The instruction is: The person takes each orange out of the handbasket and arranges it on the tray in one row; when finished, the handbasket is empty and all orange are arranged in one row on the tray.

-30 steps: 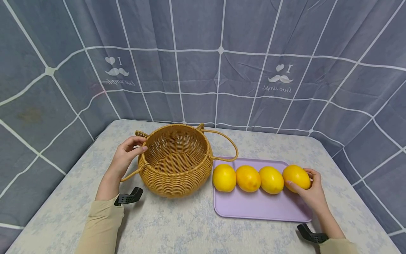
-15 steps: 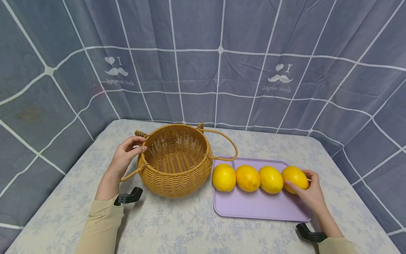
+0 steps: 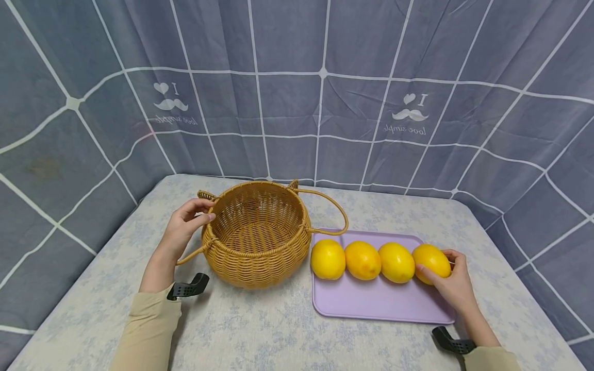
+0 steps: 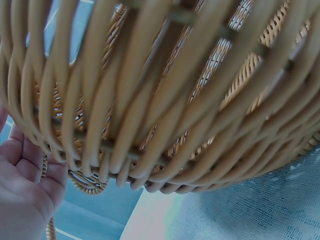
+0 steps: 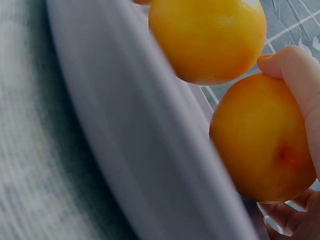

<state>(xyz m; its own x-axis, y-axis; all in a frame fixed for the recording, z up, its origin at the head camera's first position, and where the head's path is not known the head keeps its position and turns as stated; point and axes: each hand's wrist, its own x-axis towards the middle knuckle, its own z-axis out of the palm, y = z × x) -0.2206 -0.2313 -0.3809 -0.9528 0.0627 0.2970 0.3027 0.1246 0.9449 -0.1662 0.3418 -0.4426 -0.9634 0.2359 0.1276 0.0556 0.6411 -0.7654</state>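
Note:
In the head view my left hand pinches the left rim of a round wicker basket, its thumb at the rim's edge. Woven strands of the basket fill most of the left wrist view, with part of the left hand at the lower left. A lilac tray bears a row of several yellow lemons. At the row's right end, my right hand grips one lemon between thumb and fingers. The right wrist view shows this held lemon beside its neighbour.
One looped handle of the basket reaches over the tray's back left corner. A pale patterned cloth covers the table. Behind and to the sides hangs a blue-grey checked curtain. Black camera mounts sit on both wrists.
The right hand has moved the end lemon slightly left and nearer to me, in line with the row. The left hand and basket have stayed in place.

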